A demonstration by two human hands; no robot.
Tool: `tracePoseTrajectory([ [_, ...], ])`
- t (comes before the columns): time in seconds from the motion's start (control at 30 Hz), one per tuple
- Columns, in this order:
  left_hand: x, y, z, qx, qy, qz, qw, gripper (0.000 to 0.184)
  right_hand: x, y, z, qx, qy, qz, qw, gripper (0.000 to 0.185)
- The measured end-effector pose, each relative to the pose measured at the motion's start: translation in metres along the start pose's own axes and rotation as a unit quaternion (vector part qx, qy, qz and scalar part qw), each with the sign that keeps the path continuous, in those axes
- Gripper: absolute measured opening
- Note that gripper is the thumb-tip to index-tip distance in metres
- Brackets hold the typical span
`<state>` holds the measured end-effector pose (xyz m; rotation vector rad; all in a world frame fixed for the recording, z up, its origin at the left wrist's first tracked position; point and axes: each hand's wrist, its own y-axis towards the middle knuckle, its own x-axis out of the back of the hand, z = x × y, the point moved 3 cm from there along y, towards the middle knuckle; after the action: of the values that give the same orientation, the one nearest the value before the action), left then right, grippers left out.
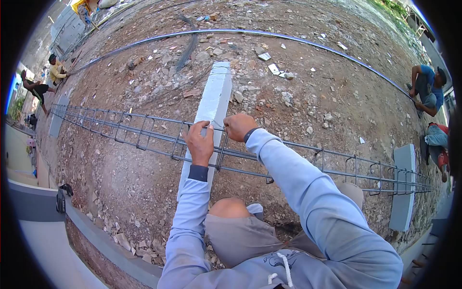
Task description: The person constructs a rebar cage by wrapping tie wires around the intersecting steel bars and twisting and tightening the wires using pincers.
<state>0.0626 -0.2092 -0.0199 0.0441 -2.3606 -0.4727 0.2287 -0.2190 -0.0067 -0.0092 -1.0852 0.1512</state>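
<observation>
A long rebar cage [159, 137] of thin steel bars and square stirrups runs across in front of me, resting on pale blocks. My left hand [199, 143] is at the cage above the middle block [214, 94], its thumb and fingers pinched together near the upper bar. Beside it, to the right, my right hand [239, 127] is closed at the same upper bar, its fingertips turned towards the left hand. Whatever is between the fingers of either hand is too small or hidden to make out.
Other pale blocks support the cage at the left end [58, 117] and right end [403, 188]. A long metal bar [231, 31] lies across the rubble-strewn ground beyond. People crouch or stand at both sides. A low wall edge [108, 241] is at lower left.
</observation>
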Motion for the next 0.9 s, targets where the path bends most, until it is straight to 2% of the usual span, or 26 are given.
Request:
tracePoseTrajectory([
  [0.07,0.015,0.002,-0.018,-0.061,0.069,-0.057,0.994,0.02,-0.001,0.001,0.002,0.025,-0.024,0.014,0.999,0.021],
  [0.17,0.015,0.016,-0.024,-0.132,0.06,0.048,0.988,0.017,-0.003,0.004,0.002,0.054,-0.04,0.019,0.998,0.021],
  [0.2,0.01,0.02,-0.022,-0.151,0.033,0.123,0.98,0.013,-0.002,0.006,0.003,0.058,-0.061,0.034,0.996,0.021],
  [0.3,0.01,0.013,-0.02,-0.176,0.157,0.129,0.963,0.012,0.003,0.006,0.003,0.052,-0.056,0.054,0.996,0.021],
  [0.43,0.011,0.0,-0.018,-0.202,0.163,0.117,0.959,0.01,0.0,0.007,-0.001,0.04,-0.021,0.045,0.998,0.022],
  [0.53,0.0,-0.009,-0.015,-0.186,0.224,0.115,0.95,0.012,-0.006,0.01,-0.007,0.02,0.01,0.028,0.999,0.023],
  [0.63,-0.007,-0.005,-0.018,-0.115,0.292,0.141,0.939,0.014,-0.006,0.009,-0.007,-0.022,0.016,0.029,0.999,0.024],
  [0.73,-0.008,-0.002,-0.018,-0.061,0.295,0.194,0.934,0.018,-0.002,0.012,0.002,-0.047,-0.013,0.053,0.997,0.025],
  [0.83,-0.002,0.001,-0.013,-0.013,0.218,0.143,0.965,0.04,0.0,0.012,0.005,-0.046,-0.013,0.051,0.998,0.024],
  [0.87,-0.002,0.003,-0.011,-0.013,0.211,0.156,0.965,0.054,0.0,0.012,0.005,-0.041,-0.015,0.053,0.998,0.024],
  [0.9,0.003,0.004,-0.018,-0.065,0.222,0.14,0.963,0.053,-0.001,0.013,0.004,-0.036,-0.017,0.054,0.998,0.024],
])
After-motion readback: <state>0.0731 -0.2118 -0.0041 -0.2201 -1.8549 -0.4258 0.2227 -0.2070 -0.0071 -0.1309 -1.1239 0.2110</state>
